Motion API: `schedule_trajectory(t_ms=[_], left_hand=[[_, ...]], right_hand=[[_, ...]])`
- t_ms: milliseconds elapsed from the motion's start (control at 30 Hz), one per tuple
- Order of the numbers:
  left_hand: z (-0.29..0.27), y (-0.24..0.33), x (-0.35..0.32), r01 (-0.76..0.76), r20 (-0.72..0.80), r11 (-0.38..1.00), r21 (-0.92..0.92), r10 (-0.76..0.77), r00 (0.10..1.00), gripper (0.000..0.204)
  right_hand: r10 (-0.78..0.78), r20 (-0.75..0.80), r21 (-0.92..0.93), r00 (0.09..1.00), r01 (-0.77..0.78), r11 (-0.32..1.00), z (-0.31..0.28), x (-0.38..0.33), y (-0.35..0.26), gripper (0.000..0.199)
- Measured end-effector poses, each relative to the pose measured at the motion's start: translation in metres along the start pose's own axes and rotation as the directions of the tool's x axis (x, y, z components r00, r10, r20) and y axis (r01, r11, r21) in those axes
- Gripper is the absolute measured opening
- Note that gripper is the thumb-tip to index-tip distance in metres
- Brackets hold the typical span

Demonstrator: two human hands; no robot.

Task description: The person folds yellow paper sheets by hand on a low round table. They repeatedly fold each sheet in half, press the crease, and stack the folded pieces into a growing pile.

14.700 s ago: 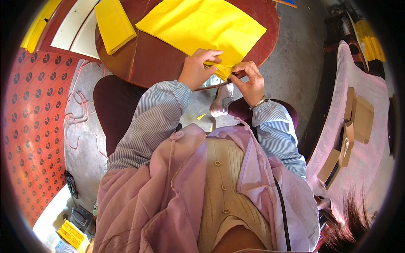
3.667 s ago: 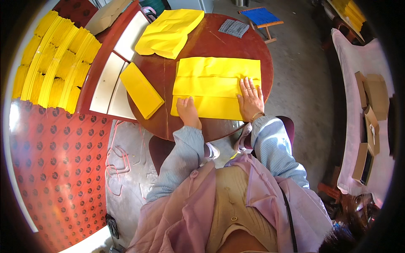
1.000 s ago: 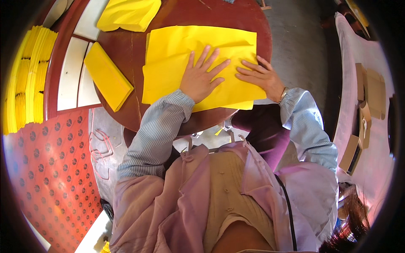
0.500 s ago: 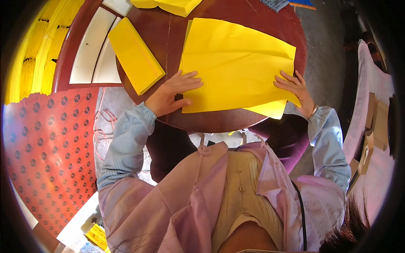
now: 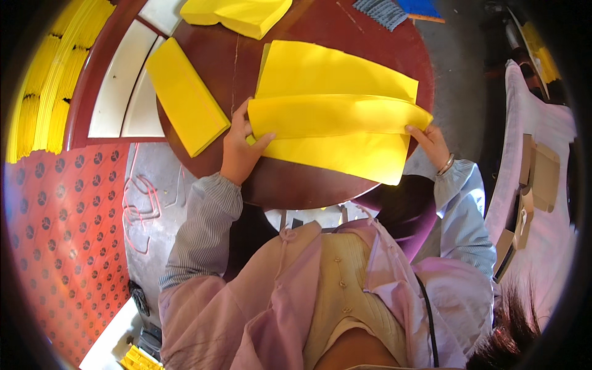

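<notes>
A yellow sheet [image 5: 333,116] is bent up and over in a band across the middle of a flat yellow pile. Its left end is pinched by my left hand [image 5: 242,149], with thumb and fingers closed round the edge. My right hand [image 5: 430,147] grips the other end near its corner, thumb on top. Nearer to me, a yellow layer [image 5: 345,159] lies flat beneath, and the pile's far part [image 5: 336,71] shows beyond the band. How many sheets are in the fold I cannot tell. Left of the pile rests a folded yellow bundle [image 5: 188,98].
The round dark red table [image 5: 290,185] carries another yellow stack [image 5: 237,13] at its far edge. Grey [image 5: 380,13] and blue pieces [image 5: 420,8] lie at the far right. Tall yellow stacks [image 5: 46,92] stand at the left. Open cardboard boxes [image 5: 542,179] sit on pink cloth at the right.
The near edge of the top yellow sheet has been lifted and turned away from me, making a folded band. Both hands have gone from lying flat on the sheet to gripping its ends.
</notes>
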State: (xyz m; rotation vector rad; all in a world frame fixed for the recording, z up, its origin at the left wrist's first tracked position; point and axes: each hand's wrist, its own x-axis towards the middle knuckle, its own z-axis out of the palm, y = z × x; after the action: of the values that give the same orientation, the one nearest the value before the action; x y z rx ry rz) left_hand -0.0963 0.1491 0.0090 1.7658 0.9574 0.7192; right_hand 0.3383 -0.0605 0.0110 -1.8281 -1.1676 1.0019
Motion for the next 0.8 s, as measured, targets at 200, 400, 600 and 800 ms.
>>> schedule_trajectory(t_ms=[200,400,600,800], left_hand=[[0.000,-0.009,0.000,-0.050,-0.039,0.993,0.105,0.054,0.998,0.082],[0.003,-0.022,0.011,-0.218,-0.041,0.867,0.449,0.263,0.964,0.082],[0.005,-0.003,0.004,0.042,-0.063,0.979,0.198,-0.030,0.998,0.081],[0.010,0.013,0.007,0.014,-0.061,0.978,0.210,-0.001,0.998,0.084]], right_hand=[[-0.057,-0.068,0.088,0.996,0.063,0.994,0.012,0.005,-0.007,0.043],[-0.057,-0.200,0.041,0.978,0.067,0.997,0.025,0.004,-0.008,0.046],[-0.097,-0.276,0.040,0.956,0.112,0.993,0.033,0.000,-0.006,0.055],[-0.122,-0.300,-0.001,0.946,0.128,0.992,0.037,-0.001,-0.016,0.058]])
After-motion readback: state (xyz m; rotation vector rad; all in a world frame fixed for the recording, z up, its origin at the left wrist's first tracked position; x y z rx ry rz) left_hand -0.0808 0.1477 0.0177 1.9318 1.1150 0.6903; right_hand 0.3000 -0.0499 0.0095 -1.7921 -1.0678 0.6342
